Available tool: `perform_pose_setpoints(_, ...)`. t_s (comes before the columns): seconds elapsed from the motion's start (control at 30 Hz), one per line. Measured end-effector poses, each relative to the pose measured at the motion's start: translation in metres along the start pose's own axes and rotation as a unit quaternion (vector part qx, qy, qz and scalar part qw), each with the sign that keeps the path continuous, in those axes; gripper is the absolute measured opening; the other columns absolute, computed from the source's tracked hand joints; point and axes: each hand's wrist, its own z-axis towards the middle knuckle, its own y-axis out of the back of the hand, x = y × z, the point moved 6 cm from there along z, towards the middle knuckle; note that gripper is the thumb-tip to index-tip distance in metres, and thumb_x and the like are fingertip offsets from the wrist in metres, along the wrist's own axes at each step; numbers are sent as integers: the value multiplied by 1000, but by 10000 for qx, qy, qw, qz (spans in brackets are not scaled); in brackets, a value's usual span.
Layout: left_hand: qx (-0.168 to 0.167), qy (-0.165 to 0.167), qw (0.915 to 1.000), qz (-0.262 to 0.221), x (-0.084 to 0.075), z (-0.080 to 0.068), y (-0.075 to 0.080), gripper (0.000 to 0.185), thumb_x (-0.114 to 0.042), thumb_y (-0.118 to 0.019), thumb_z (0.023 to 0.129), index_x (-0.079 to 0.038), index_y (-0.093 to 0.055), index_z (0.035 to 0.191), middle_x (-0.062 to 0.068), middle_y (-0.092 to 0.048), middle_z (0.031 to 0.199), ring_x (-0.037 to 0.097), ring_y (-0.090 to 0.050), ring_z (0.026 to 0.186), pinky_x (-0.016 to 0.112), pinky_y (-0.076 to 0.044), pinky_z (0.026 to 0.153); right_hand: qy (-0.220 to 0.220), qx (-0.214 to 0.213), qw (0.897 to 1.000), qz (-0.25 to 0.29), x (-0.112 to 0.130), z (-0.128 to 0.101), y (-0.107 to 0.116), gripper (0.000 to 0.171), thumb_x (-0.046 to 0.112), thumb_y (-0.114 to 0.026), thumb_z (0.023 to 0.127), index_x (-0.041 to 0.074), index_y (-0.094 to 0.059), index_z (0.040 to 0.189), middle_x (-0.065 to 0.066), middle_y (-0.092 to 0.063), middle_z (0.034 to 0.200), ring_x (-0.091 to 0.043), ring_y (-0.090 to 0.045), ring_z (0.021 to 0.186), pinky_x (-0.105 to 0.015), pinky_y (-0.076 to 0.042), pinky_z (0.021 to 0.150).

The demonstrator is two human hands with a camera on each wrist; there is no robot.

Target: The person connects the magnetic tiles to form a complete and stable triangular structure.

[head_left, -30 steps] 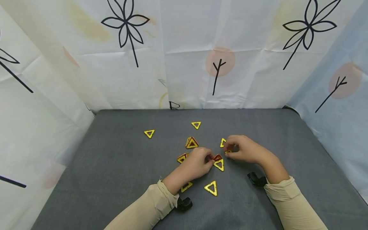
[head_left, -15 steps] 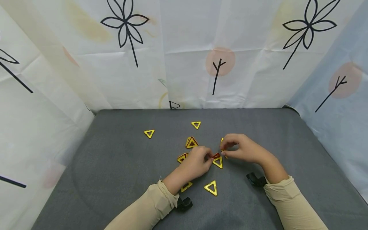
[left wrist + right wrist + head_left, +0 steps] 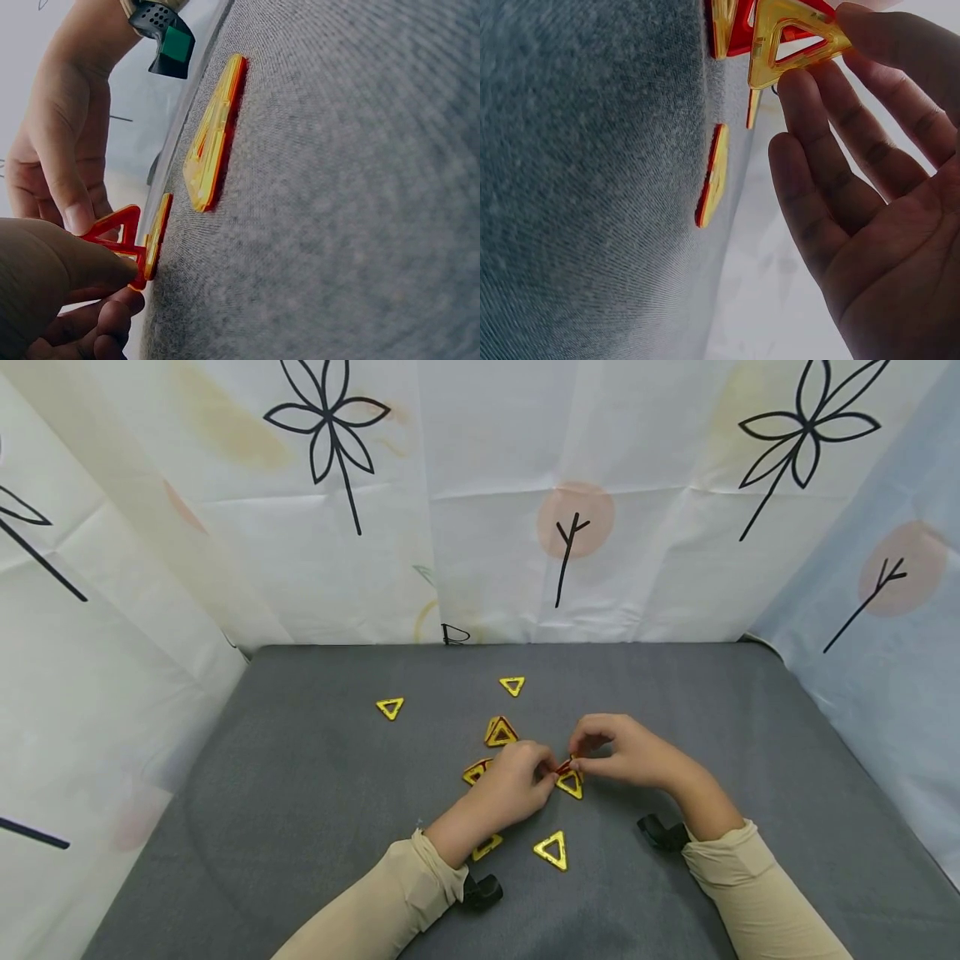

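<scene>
My left hand pinches a translucent magnetic triangle tile, its red side facing the left wrist view. This tile stands raised against a yellow triangle tile lying on the grey table. My right hand holds a second tile, a yellow triangle with an open middle, between thumb and fingertips. In the right wrist view it overlaps the red-sided tile; whether they touch I cannot tell. Its other fingers spread loosely below. From the head view my fingers hide most of both held tiles.
A small pyramid of tiles stands behind my left hand, and a similar piece is partly covered by it. Loose yellow triangles lie farther back and in front. Another is half hidden by my left wrist.
My right hand has moved left with its tile, up to my left fingers. The loose tile beside it is now hidden. The left hand has stayed almost still.
</scene>
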Motion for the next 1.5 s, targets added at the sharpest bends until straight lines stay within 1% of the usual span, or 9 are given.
perform_pose_setpoints(0.13, -5, -22, 10000, 31, 0, 0, 0, 8, -8, -72, 100, -8, -79, 102, 2, -74, 93, 3, -60, 75, 18, -51, 69, -40, 36, 10000, -4, 0, 1, -1, 9, 6, -76, 98, 12, -74, 105, -2, -73, 106, -18, -74, 102, -51, -60, 92)
perform_pose_setpoints(0.33, 3, -11, 10000, 22, 1, 1, -1, 7, -8, -72, 100, -9, -79, 101, 3, -74, 93, 4, -62, 76, 19, -52, 69, -117, 144, 9998, 104, -1, 1, -2, 9, 6, -75, 99, 11, -74, 105, -3, -73, 106, -19, -74, 103, -50, -60, 92)
perform_pose_setpoints(0.43, -25, -44, 10000, 49, 2, 2, -1, 7, -8, -72, 100, -9, -79, 101, 3, -74, 92, 6, -63, 76, 20, -52, 69, -127, 161, 9997, 129, -2, 1, -2, 9, 5, -75, 98, 10, -74, 105, -4, -73, 105, -19, -74, 102, -47, -61, 91)
perform_pose_setpoints(0.63, -73, -131, 9998, 142, 1, 1, -1, 6, -8, -73, 99, -9, -79, 99, 3, -74, 90, 7, -63, 74, 19, -51, 67, -71, 191, 9997, 161, -3, 1, -4, 9, 4, -76, 97, 10, -74, 104, -3, -73, 102, -16, -74, 97, -37, -61, 87)
perform_pose_setpoints(0.73, -62, -135, 9998, 142, 1, 1, -1, 6, -8, -73, 99, -9, -79, 99, 3, -74, 90, 8, -64, 74, 19, -51, 67, -29, 215, 9996, 164, -3, 1, -5, 10, 5, -77, 97, 10, -74, 103, -3, -72, 101, -15, -73, 95, -36, -61, 85)
perform_pose_setpoints(0.97, -12, -86, 9998, 158, 2, 1, -2, 5, -10, -74, 98, -10, -79, 99, 2, -74, 91, 7, -63, 76, 20, -51, 69, 5, 271, 9995, 148, -3, 0, -5, 9, 6, -78, 96, 11, -74, 104, -2, -72, 101, -17, -73, 97, -38, -61, 87)
perform_pose_setpoints(1.23, 96, -48, 9999, 128, 1, 0, -1, 7, -15, -75, 99, -11, -79, 103, 0, -73, 93, 6, -62, 79, 20, -51, 72, 103, 333, 9991, 225, -1, 1, -5, 11, 4, -77, 97, 9, -75, 107, -4, -73, 103, -23, -75, 102, -50, -61, 91)
perform_pose_setpoints(1.33, 99, -60, 9998, 134, 1, 0, -2, 6, -14, -75, 99, -11, -79, 103, 0, -73, 94, 7, -62, 79, 20, -51, 72, 196, 359, 9988, 262, -1, 1, -5, 11, 2, -76, 97, 8, -76, 107, -5, -74, 104, -24, -75, 102, -48, -61, 91)
perform_pose_setpoints(1.5, 75, -96, 9998, 150, 1, -1, -2, 6, -12, -74, 99, -11, -79, 102, 0, -73, 93, 7, -62, 79, 20, -51, 71, 281, 358, 9988, 179, -1, 2, -5, 10, 2, -75, 97, 8, -78, 105, -5, -75, 104, -20, -74, 99, -45, -62, 88)
